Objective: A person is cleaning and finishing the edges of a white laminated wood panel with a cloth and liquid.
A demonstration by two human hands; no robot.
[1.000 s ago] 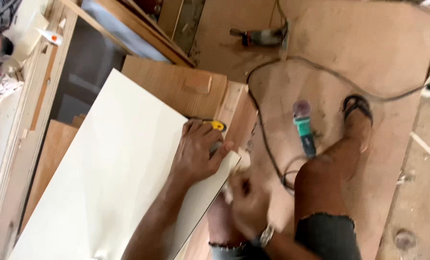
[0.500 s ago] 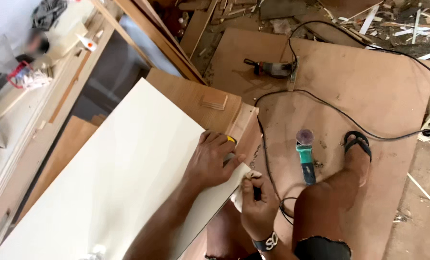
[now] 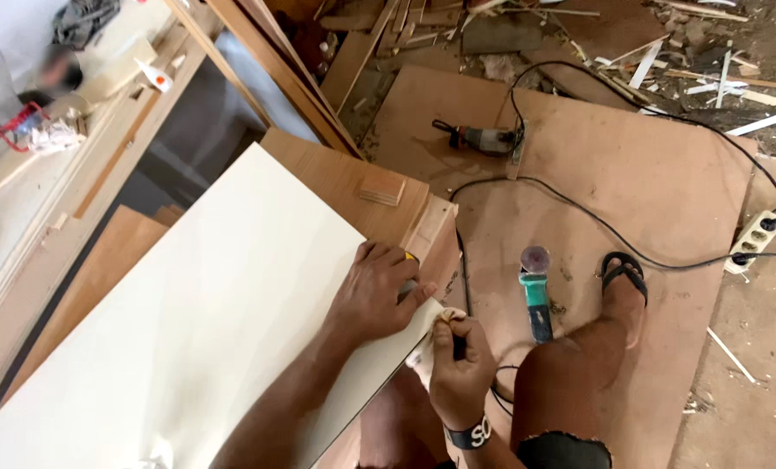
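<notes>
the left hand (image 3: 375,300) lies palm down on the white panel (image 3: 197,321) near its edge, fingers curled over a yellow tool (image 3: 408,258). the right hand (image 3: 460,365) pinches a pale scrap (image 3: 429,340) against that edge. a teal grinder (image 3: 537,295) lies on the floor board (image 3: 666,200).

Right hand (image 3: 460,369) moves up from below the white panel's (image 3: 188,321) edge to its corner, now pinching the pale strip (image 3: 431,334) there. Left hand (image 3: 372,295) slides toward that corner, covering more of the yellow tool (image 3: 410,258).
</notes>
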